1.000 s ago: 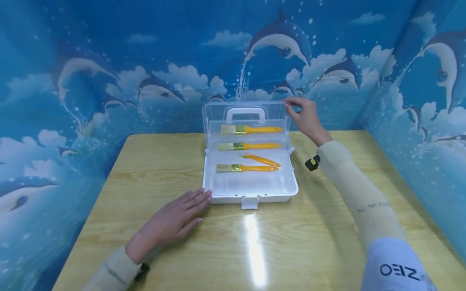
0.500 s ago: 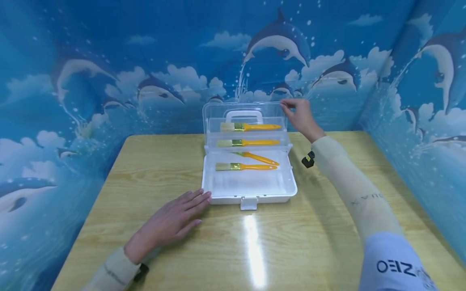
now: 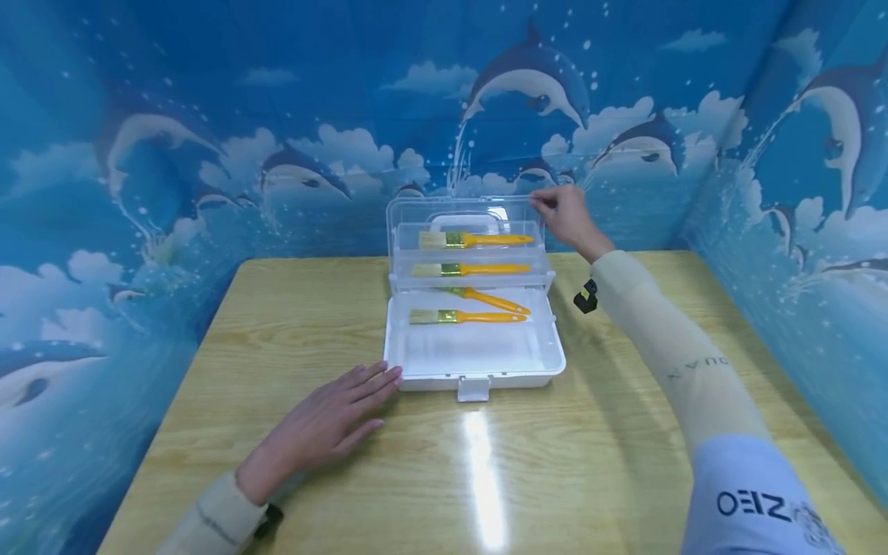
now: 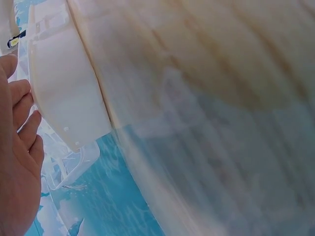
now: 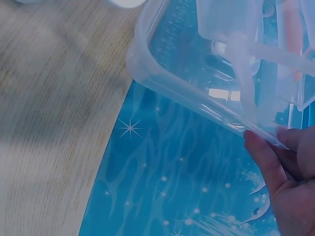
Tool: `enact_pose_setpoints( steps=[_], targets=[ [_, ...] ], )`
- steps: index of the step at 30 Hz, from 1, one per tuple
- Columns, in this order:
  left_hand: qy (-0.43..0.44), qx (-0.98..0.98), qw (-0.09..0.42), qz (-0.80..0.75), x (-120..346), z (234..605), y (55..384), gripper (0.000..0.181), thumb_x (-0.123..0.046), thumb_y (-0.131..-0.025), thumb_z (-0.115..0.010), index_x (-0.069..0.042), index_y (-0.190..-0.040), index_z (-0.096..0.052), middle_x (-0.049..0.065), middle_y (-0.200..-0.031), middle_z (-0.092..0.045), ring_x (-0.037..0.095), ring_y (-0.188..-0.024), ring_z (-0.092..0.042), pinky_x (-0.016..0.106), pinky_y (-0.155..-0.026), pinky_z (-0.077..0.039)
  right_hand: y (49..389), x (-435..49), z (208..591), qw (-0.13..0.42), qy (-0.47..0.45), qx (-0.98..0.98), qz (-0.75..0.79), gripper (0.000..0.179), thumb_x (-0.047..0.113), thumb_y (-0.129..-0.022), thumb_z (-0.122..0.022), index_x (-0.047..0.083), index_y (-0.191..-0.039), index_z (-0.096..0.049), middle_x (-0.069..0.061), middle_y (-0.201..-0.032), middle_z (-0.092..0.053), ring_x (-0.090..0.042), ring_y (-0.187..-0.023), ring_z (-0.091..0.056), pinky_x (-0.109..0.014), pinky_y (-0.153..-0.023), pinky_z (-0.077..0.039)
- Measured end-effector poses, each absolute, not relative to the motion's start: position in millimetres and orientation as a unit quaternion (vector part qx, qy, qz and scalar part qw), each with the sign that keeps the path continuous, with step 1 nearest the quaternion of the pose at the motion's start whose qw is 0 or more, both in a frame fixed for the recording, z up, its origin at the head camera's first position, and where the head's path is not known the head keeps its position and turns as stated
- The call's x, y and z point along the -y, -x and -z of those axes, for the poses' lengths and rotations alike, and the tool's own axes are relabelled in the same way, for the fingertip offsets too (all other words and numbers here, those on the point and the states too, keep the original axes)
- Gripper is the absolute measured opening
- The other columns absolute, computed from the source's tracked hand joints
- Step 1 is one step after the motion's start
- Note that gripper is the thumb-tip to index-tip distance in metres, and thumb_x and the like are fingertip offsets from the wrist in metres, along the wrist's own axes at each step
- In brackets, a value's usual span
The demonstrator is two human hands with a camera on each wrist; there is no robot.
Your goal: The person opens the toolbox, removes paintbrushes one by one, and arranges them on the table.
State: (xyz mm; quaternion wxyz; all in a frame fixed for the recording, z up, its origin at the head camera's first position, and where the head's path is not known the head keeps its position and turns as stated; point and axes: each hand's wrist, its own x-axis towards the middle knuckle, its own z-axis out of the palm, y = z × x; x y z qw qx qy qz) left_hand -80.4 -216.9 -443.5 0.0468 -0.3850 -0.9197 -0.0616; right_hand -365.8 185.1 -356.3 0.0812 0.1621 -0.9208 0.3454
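A white toolbox (image 3: pixel 479 354) stands open on the table, its clear lid (image 3: pixel 516 210) raised at the back. Two stepped trays hang inside, each carrying a paintbrush: one on the upper tray (image 3: pixel 496 240), another on the lower (image 3: pixel 495 269). Two more paintbrushes (image 3: pixel 489 317) lie in the base, one slanted and partly covered by the lower tray. My right hand (image 3: pixel 572 220) pinches the lid's right corner between thumb and fingers, as the right wrist view also shows. My left hand (image 3: pixel 326 424) lies with fingers extended, fingertips at the box's front left corner.
The box's white latch (image 3: pixel 474 389) hangs down at the front. A wooden table (image 3: pixel 305 308) lies beneath, and a blue dolphin-printed curtain (image 3: pixel 347 77) stands close behind and on both sides. Black wrist cameras sit on both sleeves.
My right hand has moved slightly left with the lid's corner, and the lid leans a little more forward. The trays have risen slightly, showing more of the slanted paintbrush. My left hand stays in place.
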Motion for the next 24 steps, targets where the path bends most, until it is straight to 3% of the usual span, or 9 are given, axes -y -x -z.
enact_pose_setpoints(
  steps=[7, 14, 17, 20, 24],
  targets=[
    [0.385, 0.920, 0.034, 0.071, 216, 442, 80, 0.062, -0.037, -0.105, -0.054, -0.016, -0.160, -0.032, -0.003, -0.167, -0.028, 0.023, -0.153, -0.030, 0.045, -0.124, -0.031, 370, -185, 355, 0.057, -0.152, 0.919, -0.358, 0.036, 0.020, -0.108, -0.051, 0.001, -0.136, -0.064, -0.020, -0.135, -0.065, -0.033, -0.114, -0.067, -0.045, -0.083, -0.062],
    [0.399, 0.911, 0.062, 0.078, 218, 443, 80, 0.060, -0.034, -0.103, -0.057, -0.014, -0.157, -0.039, -0.002, -0.165, -0.032, 0.022, -0.152, -0.033, 0.042, -0.124, -0.029, 374, -187, 358, 0.041, -0.145, 0.922, -0.357, 0.036, 0.020, -0.108, -0.052, 0.001, -0.136, -0.063, -0.021, -0.132, -0.067, -0.033, -0.099, -0.071, -0.037, -0.067, -0.061],
    [0.402, 0.910, 0.066, 0.081, 219, 444, 80, 0.060, -0.034, -0.104, -0.056, -0.014, -0.157, -0.039, -0.002, -0.165, -0.032, 0.022, -0.152, -0.033, 0.042, -0.125, -0.027, 375, -187, 360, 0.035, -0.142, 0.919, -0.366, 0.036, 0.021, -0.107, -0.052, 0.002, -0.136, -0.064, -0.021, -0.131, -0.068, -0.033, -0.096, -0.071, -0.039, -0.067, -0.061],
    [0.398, 0.912, 0.057, 0.084, 219, 443, 80, 0.059, -0.035, -0.104, -0.055, -0.015, -0.157, -0.039, -0.003, -0.165, -0.032, 0.022, -0.152, -0.032, 0.041, -0.125, -0.028, 378, -186, 363, 0.025, -0.136, 0.916, -0.376, 0.037, 0.023, -0.107, -0.052, 0.004, -0.137, -0.064, -0.019, -0.131, -0.068, -0.030, -0.099, -0.071, -0.033, -0.066, -0.061],
    [0.394, 0.914, 0.048, 0.084, 219, 443, 78, 0.059, -0.035, -0.104, -0.056, -0.015, -0.157, -0.039, -0.004, -0.165, -0.031, 0.021, -0.152, -0.032, 0.042, -0.125, -0.028, 382, -185, 369, 0.017, -0.125, 0.914, -0.384, 0.037, 0.023, -0.107, -0.052, 0.003, -0.136, -0.064, -0.020, -0.131, -0.067, -0.031, -0.102, -0.069, -0.037, -0.071, -0.061]
  ],
)
